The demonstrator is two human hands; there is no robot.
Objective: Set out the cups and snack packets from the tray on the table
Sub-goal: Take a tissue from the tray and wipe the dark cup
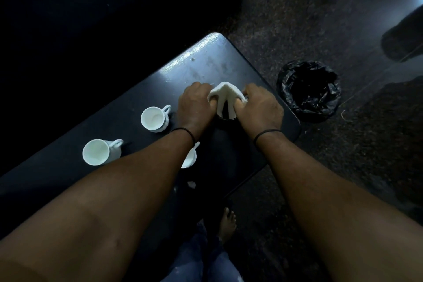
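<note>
Toward the far right end of the dark counter (109, 121), both hands meet over a white, soft-looking folded thing, probably a snack packet (225, 92), though the dim light leaves it unsure whether it is a packet or a cloth. The left hand (196, 106) pinches its left edge with curled fingers; the right hand (261, 110) pinches its right edge the same way. The packet stands tented between them, its fold uppermost and its long axis running from hand to hand, over a small dark round thing (226, 114) that I cannot identify. Neither hand is nearer; both already hold it.

Three white cups stand upright on the counter to the left: one cup (153, 119) just beside the left wrist, a second cup (99, 152) further left and nearer, a third cup (191, 158) mostly hidden under the left forearm. A bin lined with a black bag (309, 90) sits on the floor off the counter's right end.
</note>
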